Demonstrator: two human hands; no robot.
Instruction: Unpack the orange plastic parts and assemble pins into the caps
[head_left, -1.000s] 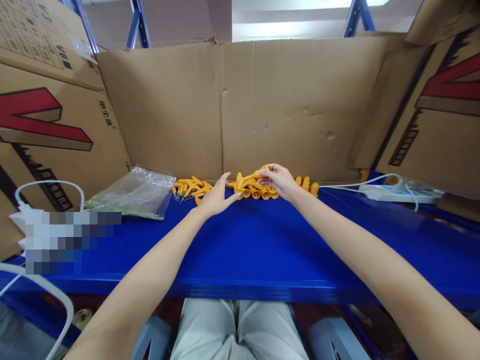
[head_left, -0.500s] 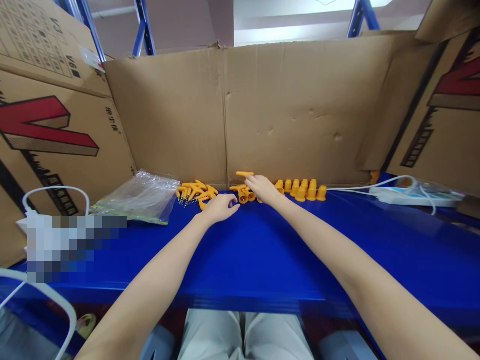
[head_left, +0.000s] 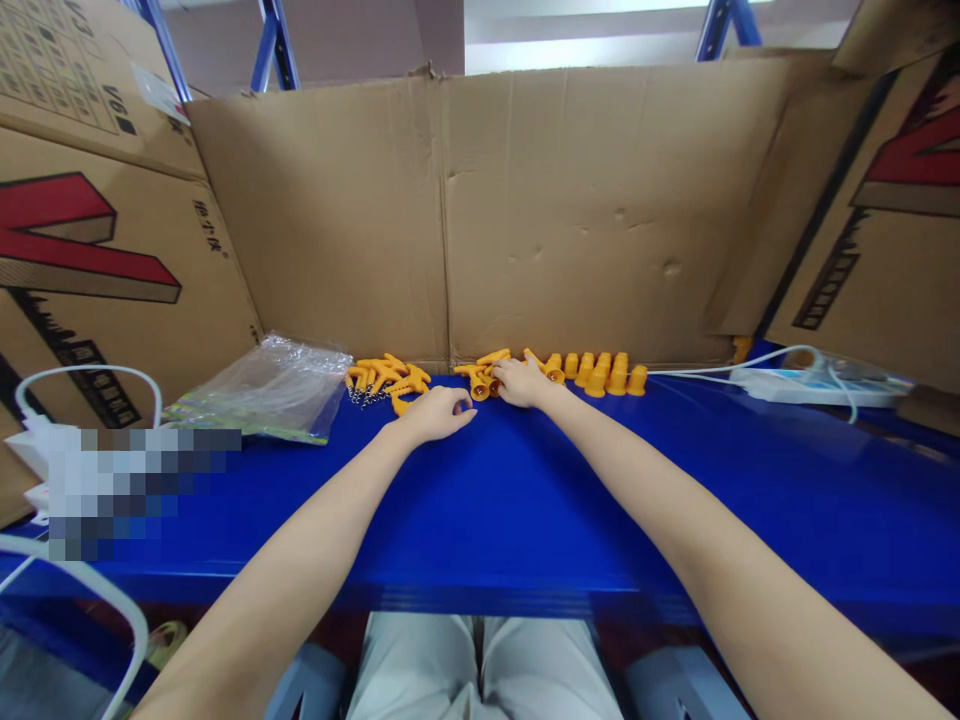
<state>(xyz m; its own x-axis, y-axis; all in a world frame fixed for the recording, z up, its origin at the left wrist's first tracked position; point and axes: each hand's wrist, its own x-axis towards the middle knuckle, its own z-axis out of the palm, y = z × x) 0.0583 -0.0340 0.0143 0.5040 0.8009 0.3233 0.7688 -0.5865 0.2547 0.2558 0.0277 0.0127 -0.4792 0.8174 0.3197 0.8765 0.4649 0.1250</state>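
My right hand (head_left: 519, 384) lies palm down at the back of the blue shelf (head_left: 525, 500), fingers bent onto a small heap of orange plastic pieces (head_left: 480, 378) by the cardboard wall. My left hand (head_left: 436, 411) rests on the shelf just left of that heap, fingers loosely spread, holding nothing. Right of my right hand stands a row of orange caps (head_left: 604, 373). Left of my left hand lies a pile of orange T-shaped pieces with small chains (head_left: 382, 377).
A stack of clear plastic bags (head_left: 266, 390) lies at the left. A white power strip with cable (head_left: 802, 384) sits at the right. Cardboard sheets (head_left: 585, 200) wall the back and both sides. A white cable (head_left: 90, 372) loops at the far left.
My right hand has lowered the raised orange piece and settled onto the heap. My left hand has drawn back a little from the heap and rests flat. The row of caps now shows.
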